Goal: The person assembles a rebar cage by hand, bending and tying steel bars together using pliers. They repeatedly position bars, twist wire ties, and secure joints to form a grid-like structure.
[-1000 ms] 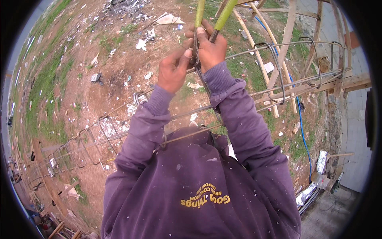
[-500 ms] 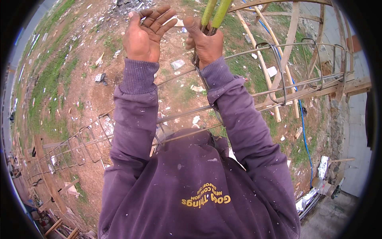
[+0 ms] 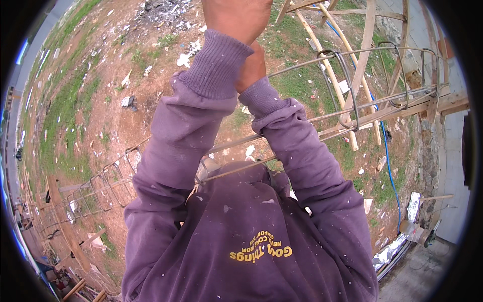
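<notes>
At the top edge of the head view my left hand [image 3: 237, 19] reaches across in front of my right wrist. Its fingers are cut off by the frame, so I cannot see what they touch. Only the wrist and lower part of my right hand [image 3: 253, 65] show behind it, its fingers hidden. The green-handled tool is out of sight now. Under both forearms runs a rebar cage [image 3: 347, 121] of long steel bars with rectangular stirrups. It slants from the lower left to the upper right, and my sleeves cover part of it.
Wooden poles and a frame [image 3: 365, 50] stand at the upper right, where a timber beam [image 3: 450, 103] lies by the cage's end. A blue hose [image 3: 390, 171] trails down the right side. Litter and rubble [image 3: 128, 101] dot the grassy dirt ground [image 3: 65, 126].
My left hand has gone from open beside the tool to up and right, across my right wrist. The green handles, gripped in my right hand before, have dropped out of view.
</notes>
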Demonstrator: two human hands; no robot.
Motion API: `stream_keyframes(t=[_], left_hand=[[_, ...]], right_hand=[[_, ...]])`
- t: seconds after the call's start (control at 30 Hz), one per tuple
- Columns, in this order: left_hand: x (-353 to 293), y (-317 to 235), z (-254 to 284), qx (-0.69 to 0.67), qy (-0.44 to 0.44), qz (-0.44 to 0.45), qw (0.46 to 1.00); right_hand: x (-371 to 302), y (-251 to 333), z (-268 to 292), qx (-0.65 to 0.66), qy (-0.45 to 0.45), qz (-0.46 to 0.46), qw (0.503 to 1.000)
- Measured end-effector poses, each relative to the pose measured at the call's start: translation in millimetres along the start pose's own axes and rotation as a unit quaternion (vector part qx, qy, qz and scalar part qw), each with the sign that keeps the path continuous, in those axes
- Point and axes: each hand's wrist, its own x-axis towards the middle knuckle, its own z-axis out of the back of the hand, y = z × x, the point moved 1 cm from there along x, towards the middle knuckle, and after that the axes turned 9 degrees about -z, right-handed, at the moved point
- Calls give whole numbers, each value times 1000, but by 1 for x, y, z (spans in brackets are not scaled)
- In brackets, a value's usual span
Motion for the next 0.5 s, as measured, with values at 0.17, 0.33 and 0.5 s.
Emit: stream_keyframes(t=[0.17, 0.33, 0.5], left_hand=[[6, 4, 14, -117, 21, 126, 985], [17, 18, 29, -418, 343, 113, 834], [27, -6, 36, -206, 279, 133, 929]], right_hand=[[4, 6, 11, 66, 95, -7, 993], [42, 22, 50, 264, 391, -70, 879], [36, 25, 37, 269, 290, -72, 916]])
